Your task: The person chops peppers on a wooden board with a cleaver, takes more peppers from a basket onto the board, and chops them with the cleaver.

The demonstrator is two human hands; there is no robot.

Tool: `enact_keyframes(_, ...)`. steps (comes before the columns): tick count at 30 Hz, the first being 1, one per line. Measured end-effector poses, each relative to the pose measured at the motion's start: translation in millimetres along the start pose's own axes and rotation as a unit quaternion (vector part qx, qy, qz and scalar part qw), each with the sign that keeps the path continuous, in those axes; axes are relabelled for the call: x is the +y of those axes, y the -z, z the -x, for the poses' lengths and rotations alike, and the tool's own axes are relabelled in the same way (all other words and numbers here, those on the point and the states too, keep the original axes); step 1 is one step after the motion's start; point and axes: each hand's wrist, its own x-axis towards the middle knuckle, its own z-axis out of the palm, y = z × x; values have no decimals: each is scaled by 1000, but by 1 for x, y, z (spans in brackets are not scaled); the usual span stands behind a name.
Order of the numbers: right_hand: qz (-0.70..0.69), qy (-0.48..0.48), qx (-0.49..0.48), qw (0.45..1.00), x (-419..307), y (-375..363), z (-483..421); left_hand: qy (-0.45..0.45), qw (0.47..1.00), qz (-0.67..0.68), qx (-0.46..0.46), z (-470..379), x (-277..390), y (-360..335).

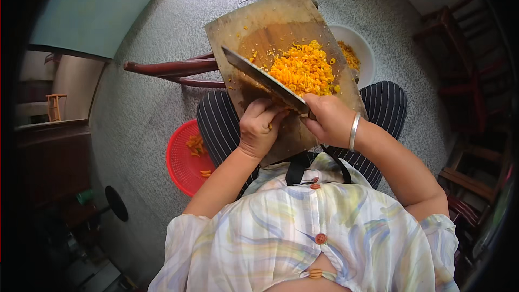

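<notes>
A wooden chopping board (292, 12) lies tilted in front of me, its near end between my knees. My right hand (330, 119) grips the handle of a cleaver (263, 79), whose broad blade reaches up and left across the board. Just left of the blade's handle end, my left hand (261, 123) is bunched with curled fingers on orange pieces that are mostly hidden; they look like peppers. Beyond the blade lies a heap of chopped orange-yellow peppers (304, 69), with small bits and seeds scattered around it.
A red plastic colander (173, 162) with some orange peppers stands on the floor left of my leg. A white bowl (367, 52) holding chopped orange pieces is beyond the board's right edge. Dark red wooden legs (174, 68) stick out left of the board. Wooden chairs (446, 44) stand far right.
</notes>
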Motion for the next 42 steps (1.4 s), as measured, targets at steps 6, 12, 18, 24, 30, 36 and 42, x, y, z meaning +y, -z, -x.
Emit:
enact_keyframes(6,-19,-8,-9,1000,-4,23,28,-17,1000,-1,2,0,-3,-1)
enact_keyframes(12,38,-11,-70,997,-11,31,42,-14,1000,13,18,1,-3,-2)
enact_keyframes(18,9,10,-91,996,-3,35,33,0,1000,14,5,0,-4,-1)
enact_keyframes(24,-12,15,-39,999,14,9,9,0,1000,10,2,-3,0,1)
enact_keyframes(30,-95,-25,-2,995,3,24,30,-6,1000,-7,16,1,-2,-2)
enact_keyframes(36,-8,-1,-61,998,-4,34,37,-17,1000,5,19,1,-4,-2)
enact_keyframes(42,-18,8,-112,994,2,40,25,2,1000,9,16,0,-3,0)
